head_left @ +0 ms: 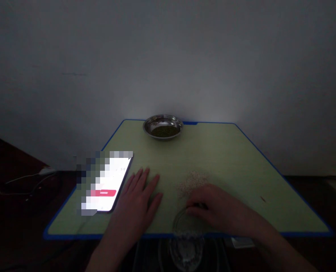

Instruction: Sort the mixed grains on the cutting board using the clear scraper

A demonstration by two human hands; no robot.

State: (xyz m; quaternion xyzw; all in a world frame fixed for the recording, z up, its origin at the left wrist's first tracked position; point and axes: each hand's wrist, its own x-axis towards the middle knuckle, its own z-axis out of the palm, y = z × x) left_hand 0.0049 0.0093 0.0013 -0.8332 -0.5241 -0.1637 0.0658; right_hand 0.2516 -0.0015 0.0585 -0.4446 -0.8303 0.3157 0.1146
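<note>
My left hand lies flat on the pale green tabletop, fingers spread, just right of a lit phone. My right hand is closed, its fingers curled in toward the thumb. What they hold, if anything, is hidden. Just beyond these fingers is a loose patch of small pale grains. A clear glass container shows below my right hand at the table's near edge. Its rim reaches the thumb and fingertips; whether they grip it I cannot tell.
At the table's far edge stands a shiny metal bowl with greenish contents. A small dark sliver lies on the right of the tabletop. Behind the table rises a grey wall. White cables run low at the left.
</note>
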